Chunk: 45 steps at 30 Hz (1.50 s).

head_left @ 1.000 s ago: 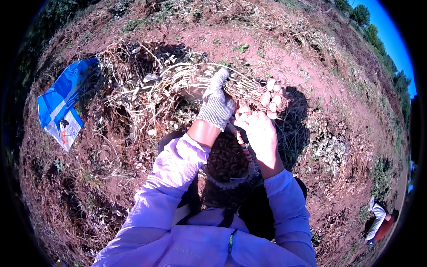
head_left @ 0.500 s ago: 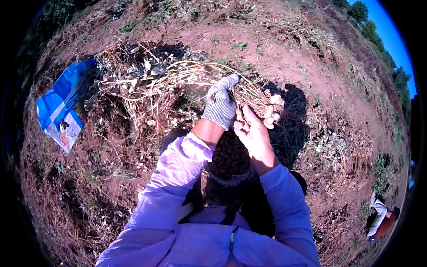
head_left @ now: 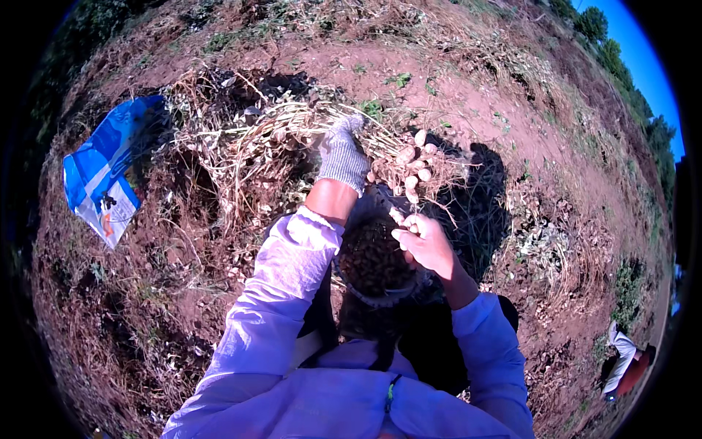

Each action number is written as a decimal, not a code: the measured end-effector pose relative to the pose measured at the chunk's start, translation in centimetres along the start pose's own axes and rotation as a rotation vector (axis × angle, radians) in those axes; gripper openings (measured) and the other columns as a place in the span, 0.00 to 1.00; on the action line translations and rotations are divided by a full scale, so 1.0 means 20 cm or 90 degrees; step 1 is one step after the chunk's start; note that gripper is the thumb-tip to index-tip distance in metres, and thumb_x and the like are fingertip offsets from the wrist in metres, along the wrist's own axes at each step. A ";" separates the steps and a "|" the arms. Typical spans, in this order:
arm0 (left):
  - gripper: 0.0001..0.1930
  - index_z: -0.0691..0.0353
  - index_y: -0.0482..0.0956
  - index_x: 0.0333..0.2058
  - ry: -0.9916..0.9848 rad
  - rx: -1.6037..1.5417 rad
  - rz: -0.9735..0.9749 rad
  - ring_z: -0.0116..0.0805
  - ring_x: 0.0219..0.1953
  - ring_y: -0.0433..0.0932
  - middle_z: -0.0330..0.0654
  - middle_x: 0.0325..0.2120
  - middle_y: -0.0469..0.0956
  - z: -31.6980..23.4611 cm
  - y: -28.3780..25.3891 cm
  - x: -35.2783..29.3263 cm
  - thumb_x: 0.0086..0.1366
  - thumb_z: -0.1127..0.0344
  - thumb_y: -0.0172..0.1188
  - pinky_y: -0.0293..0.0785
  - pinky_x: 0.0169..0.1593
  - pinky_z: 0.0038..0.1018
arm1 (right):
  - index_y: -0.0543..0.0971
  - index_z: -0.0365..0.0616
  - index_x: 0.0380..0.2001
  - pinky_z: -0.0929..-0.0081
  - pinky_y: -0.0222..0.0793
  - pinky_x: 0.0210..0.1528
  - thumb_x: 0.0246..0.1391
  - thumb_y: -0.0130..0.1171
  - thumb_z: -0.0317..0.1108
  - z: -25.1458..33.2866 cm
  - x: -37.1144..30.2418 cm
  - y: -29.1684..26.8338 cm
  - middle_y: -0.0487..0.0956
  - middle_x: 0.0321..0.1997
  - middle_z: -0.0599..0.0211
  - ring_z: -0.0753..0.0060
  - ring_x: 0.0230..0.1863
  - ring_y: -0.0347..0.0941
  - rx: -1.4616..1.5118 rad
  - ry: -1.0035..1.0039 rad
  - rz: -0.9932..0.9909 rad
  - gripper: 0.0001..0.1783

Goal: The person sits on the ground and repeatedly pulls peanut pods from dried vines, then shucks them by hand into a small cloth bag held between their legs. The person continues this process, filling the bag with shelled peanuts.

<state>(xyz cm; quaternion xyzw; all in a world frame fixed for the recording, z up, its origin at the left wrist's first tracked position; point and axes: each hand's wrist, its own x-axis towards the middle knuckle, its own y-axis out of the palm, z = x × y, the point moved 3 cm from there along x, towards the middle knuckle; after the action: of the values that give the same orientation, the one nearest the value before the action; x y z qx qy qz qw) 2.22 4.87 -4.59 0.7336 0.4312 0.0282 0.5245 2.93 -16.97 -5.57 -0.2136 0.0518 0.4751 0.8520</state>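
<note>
My left hand (head_left: 344,155), in a grey knitted glove, is closed around a bundle of dried peanut plants (head_left: 281,123). Their leafy stems trail off to the left, while the root end with a cluster of pale peanuts (head_left: 415,164) sticks out to the right. My bare right hand (head_left: 426,243) is just below that cluster, fingers pinched on a few peanuts (head_left: 398,216). Beneath both hands, between my legs, stands a round container (head_left: 387,298) with many peanuts inside, mostly in shadow.
A blue and white plastic bag (head_left: 102,172) lies on the ground at the left. Heaped dry plants (head_left: 219,154) cover the soil beside my left arm. At the far right edge another person (head_left: 627,362) is partly visible. Bare reddish soil (head_left: 468,102) stretches beyond the plants.
My right hand has moved down and toward me, away from the root cluster, with peanuts in its fingers. My left hand has shifted slightly left with the plants.
</note>
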 end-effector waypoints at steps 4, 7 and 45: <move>0.12 0.63 0.76 0.34 0.022 0.011 0.015 0.41 0.33 0.72 0.47 0.34 0.75 0.03 -0.04 0.06 0.52 0.65 0.61 0.71 0.37 0.36 | 0.63 0.34 0.55 0.66 0.70 0.46 0.45 0.63 0.51 -0.17 -0.03 0.09 0.75 0.43 0.48 0.59 0.47 0.73 -0.269 -0.192 0.040 0.40; 0.13 0.64 0.75 0.37 0.058 0.042 0.008 0.42 0.35 0.74 0.48 0.34 0.76 0.01 0.00 -0.03 0.54 0.65 0.60 0.72 0.38 0.35 | 0.56 0.32 0.59 0.65 0.66 0.53 0.52 0.60 0.40 -0.10 -0.03 0.12 0.66 0.56 0.39 0.53 0.54 0.68 -0.042 -0.131 0.014 0.38; 0.13 0.61 0.74 0.43 -0.103 -0.020 0.089 0.40 0.42 0.75 0.46 0.40 0.76 0.16 -0.02 0.03 0.60 0.65 0.54 0.72 0.46 0.34 | 0.68 0.44 0.46 0.87 0.56 0.16 0.57 0.53 0.34 0.00 -0.03 -0.04 0.66 0.23 0.75 0.86 0.17 0.60 0.594 -0.011 -0.125 0.14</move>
<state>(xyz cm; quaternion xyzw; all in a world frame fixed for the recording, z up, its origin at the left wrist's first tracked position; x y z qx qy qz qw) 3.86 2.92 -6.64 0.7535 0.3347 0.0124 0.5657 3.34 -17.87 -5.14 0.1917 0.2322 0.3205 0.8981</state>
